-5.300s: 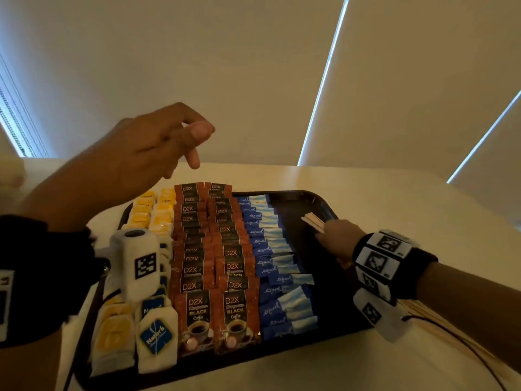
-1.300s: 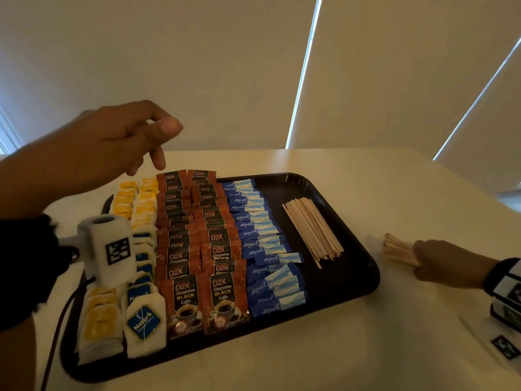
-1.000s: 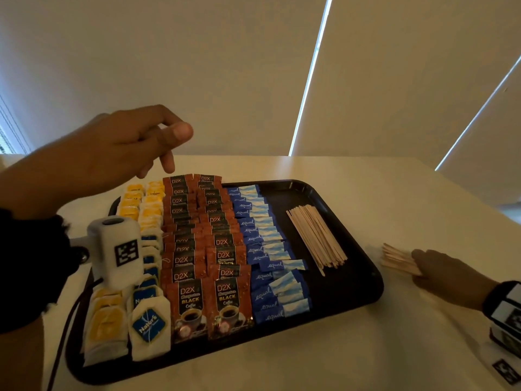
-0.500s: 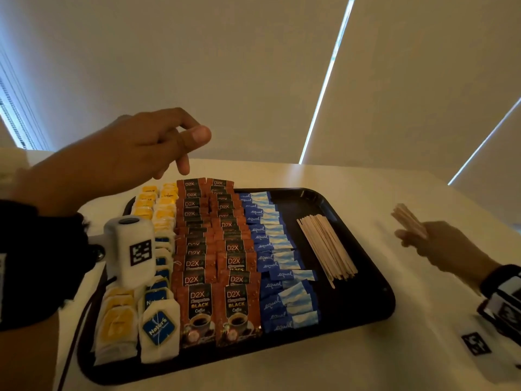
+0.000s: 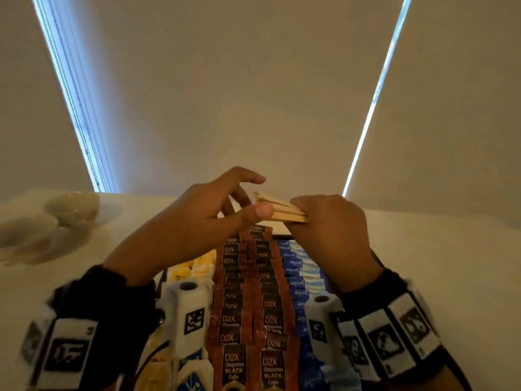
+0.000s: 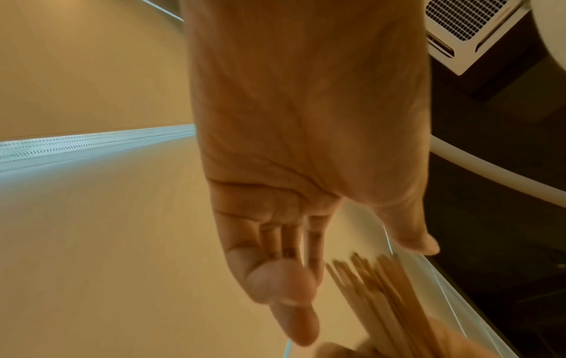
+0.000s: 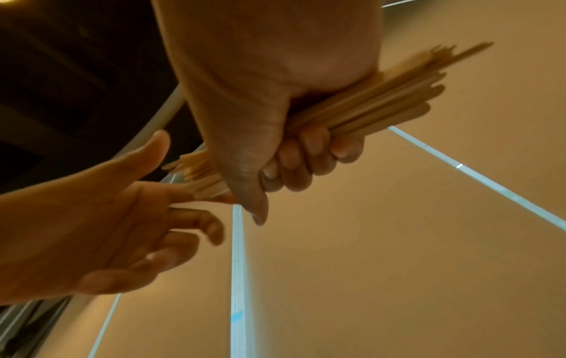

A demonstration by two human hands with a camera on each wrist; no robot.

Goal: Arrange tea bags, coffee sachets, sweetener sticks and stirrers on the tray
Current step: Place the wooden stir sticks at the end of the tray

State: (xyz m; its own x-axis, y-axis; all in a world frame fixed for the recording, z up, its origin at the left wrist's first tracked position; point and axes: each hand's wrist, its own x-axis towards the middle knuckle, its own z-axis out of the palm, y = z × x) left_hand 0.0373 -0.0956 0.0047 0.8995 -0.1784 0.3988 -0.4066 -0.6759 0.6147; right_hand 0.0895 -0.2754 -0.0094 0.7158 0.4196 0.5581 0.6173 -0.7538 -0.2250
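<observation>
Right hand (image 5: 332, 230) fists a stirrer bundle (image 5: 279, 211), long axis pointing to nine o'clock at the spread, empty-fingered left hand (image 5: 197, 221)

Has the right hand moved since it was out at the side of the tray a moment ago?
Yes. The right hand, gripping a bundle of stirrers, has swung in from the table beside the tray to above it, meeting the left hand.

right hand (image 5: 329, 221) lifted stirrers (image 5: 277, 208) above tray | left hand (image 5: 203, 218) apparently touching them
</observation>
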